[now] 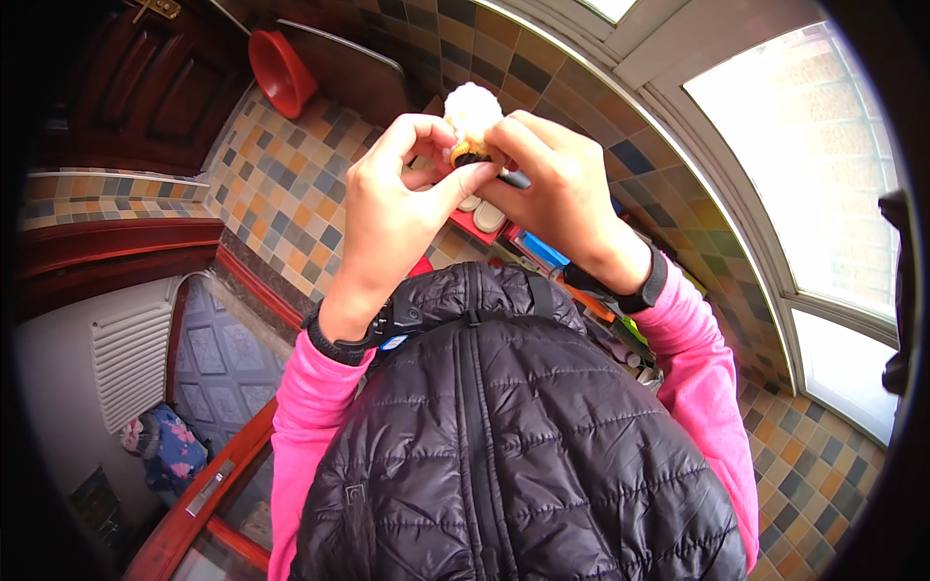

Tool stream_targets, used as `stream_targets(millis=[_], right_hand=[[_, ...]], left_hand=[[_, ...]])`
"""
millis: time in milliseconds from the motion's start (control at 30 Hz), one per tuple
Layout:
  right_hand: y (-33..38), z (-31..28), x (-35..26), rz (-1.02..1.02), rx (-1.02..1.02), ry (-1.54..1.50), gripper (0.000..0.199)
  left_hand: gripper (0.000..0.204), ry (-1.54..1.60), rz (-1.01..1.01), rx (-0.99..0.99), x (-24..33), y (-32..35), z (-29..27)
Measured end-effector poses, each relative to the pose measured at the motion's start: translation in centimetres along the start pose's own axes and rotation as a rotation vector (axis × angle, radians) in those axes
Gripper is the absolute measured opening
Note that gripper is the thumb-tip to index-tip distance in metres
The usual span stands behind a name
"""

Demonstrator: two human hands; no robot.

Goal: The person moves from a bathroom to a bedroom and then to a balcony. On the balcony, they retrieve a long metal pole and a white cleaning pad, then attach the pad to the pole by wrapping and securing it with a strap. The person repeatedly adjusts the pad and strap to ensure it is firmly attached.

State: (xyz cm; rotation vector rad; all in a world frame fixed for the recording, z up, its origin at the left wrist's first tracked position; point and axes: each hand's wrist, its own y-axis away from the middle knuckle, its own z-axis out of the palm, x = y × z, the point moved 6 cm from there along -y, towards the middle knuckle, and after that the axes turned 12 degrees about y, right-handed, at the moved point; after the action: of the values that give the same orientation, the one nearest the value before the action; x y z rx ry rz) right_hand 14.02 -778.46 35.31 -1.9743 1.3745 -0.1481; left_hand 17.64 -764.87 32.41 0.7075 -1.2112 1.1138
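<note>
Both my hands are raised together in front of my chest, arms in pink sleeves with a black band at each wrist. Between them is a small soft toy-like piece [473, 108], with a fluffy white rounded top and a yellow and black lower part; its exact kind I cannot make out. My left hand [395, 198] pinches its lower left side, thumb stretched across the front. My right hand [554, 189] grips the lower right side with bent fingers. The fingertips nearly meet and hide part of the piece.
Beyond my hands a red plastic basin [277, 76] leans by the wall on the tiled floor [276, 184]. Pale shoes [487, 217] and a blue item [542, 249] lie below my hands. A bright window [804, 155] is at right; an open wooden door [208, 494] stands lower left.
</note>
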Motion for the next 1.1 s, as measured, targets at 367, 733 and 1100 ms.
stream_targets(millis=[367, 733, 1100], right_hand=[[-2.3, -2.9, 0.8, 0.142, -0.076, -0.337, 0.031], [-2.5, -2.0, 1.6, 0.254, -0.261, -0.515, 0.033], [-1.3, -0.2, 2.7, 0.173, -0.321, -0.251, 0.045]], left_hand=[[0.054, 0.282, 0.060, -0.436, 2.0, -1.0, 0.8], [0.044, 0.030, 0.172, -0.238, 1.2, -0.9, 1.1], [0.040, -0.165, 0.141, -0.083, 0.3, -1.3, -0.4]])
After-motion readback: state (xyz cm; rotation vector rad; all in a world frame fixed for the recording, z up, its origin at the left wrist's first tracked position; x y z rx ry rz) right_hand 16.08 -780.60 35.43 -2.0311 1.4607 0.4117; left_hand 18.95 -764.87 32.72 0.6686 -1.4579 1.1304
